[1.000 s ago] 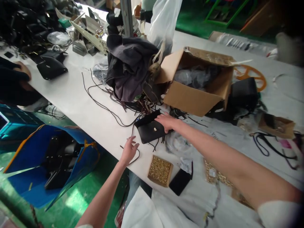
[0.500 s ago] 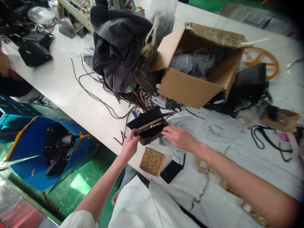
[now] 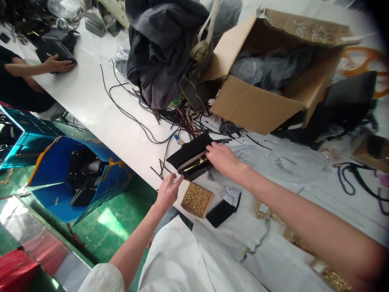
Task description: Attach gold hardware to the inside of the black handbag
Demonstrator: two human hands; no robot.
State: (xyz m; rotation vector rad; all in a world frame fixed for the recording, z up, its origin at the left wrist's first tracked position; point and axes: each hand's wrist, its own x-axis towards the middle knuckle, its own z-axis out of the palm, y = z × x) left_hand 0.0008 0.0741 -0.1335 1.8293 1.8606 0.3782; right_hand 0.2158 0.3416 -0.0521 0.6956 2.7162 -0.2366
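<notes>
A small black purse [image 3: 191, 156] with a gold clasp lies on the white table [image 3: 91, 109], its flap lifted. My right hand [image 3: 223, 159] grips the purse at its right end, fingers curled over the opening. My left hand [image 3: 168, 193] reaches up from below, its forefinger stretched towards the purse's lower left corner, touching or nearly touching it. Just below the purse sits a small box of gold studs [image 3: 197, 199], with a flat black pouch [image 3: 221, 211] to its right.
An open cardboard box [image 3: 258, 107] stands behind the purse, beside a heap of dark cloth [image 3: 164, 52] and tangled black cords [image 3: 136, 121]. Another person's hand [image 3: 57, 65] rests on a black bag at the far left. A blue bag [image 3: 60, 182] stands on the green floor.
My left hand let go of the purse's left end and now only points at it. My right hand moved from beside the purse onto its right end. The other person's hand came into view.
</notes>
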